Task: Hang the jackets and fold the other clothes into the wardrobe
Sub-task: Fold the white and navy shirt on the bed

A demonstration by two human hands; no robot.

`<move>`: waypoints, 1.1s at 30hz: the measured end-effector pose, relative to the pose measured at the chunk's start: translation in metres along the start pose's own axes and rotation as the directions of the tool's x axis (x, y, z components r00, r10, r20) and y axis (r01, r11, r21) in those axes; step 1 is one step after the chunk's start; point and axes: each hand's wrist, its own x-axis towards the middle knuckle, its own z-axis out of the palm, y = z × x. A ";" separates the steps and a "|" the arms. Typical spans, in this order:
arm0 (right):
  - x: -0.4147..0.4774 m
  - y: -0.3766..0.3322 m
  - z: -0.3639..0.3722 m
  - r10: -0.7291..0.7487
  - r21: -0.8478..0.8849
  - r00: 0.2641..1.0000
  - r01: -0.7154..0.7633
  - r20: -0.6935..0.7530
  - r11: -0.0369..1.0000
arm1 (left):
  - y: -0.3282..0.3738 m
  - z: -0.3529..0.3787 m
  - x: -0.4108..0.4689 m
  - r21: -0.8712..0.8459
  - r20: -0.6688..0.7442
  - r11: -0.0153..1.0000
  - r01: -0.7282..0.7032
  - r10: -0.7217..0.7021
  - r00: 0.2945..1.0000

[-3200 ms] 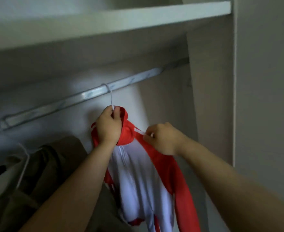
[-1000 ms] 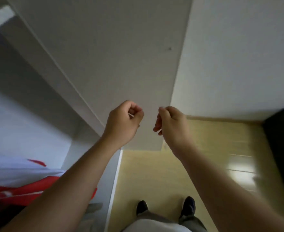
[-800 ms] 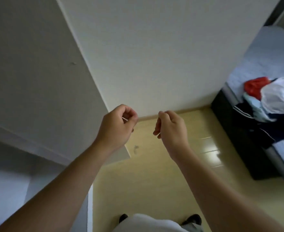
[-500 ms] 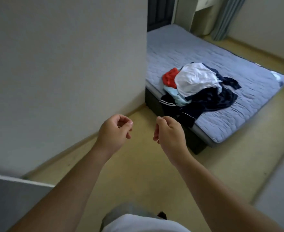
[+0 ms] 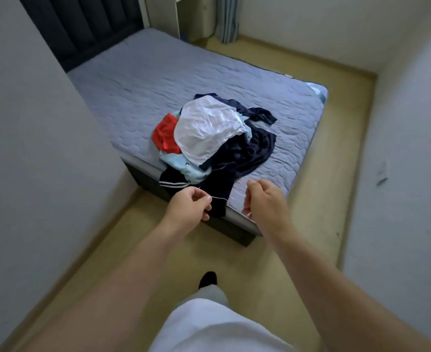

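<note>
Both hands are raised side by side with bare forearms. The left hand (image 5: 187, 208) and right hand (image 5: 262, 200) are each loosely curled and grasp nothing, though the curled fingers hide the palms. Just beyond the left hand lies one pile of clothes (image 5: 224, 158), heaped at the near corner of the bed (image 5: 158, 77). Four colours can be counted in it. A white garment (image 5: 206, 128) lies on top, with a red garment (image 5: 165, 134) to its left. A light blue garment (image 5: 184, 166) is mostly buried, and dark navy cloth (image 5: 247, 153) is spread beneath. Whether the navy is one piece or several cannot be told. Its striped edge hangs over the bed's side, and the left hand's knuckles cover part of that drop. Between the hands and far beyond them, a dark headboard (image 5: 82, 26) and a curtain (image 5: 225, 19) are cut off at the top edge. A grey wall (image 5: 31, 148) closes off the space left of the left hand. Yellowish floor (image 5: 323, 174) runs around the bed. Below the hands show one dark-socked foot (image 5: 207, 279) and a white shirt (image 5: 217, 326), which hides the rest of the legs.
</note>
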 end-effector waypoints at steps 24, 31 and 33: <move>0.489 0.000 -0.155 0.242 -0.249 0.925 -0.170 0.294 0.953 | 0.150 0.222 0.350 -0.049 -0.186 0.915 0.400 -0.401 0.897; 0.565 -0.004 -0.195 0.303 -0.517 0.850 -0.044 0.430 0.855 | 0.202 0.276 0.400 -0.028 -0.213 0.943 0.331 -0.330 0.920; 0.575 -0.004 -0.196 0.307 -0.572 0.828 0.020 0.469 0.820 | 0.204 0.283 0.407 0.008 -0.201 0.953 0.302 -0.295 0.934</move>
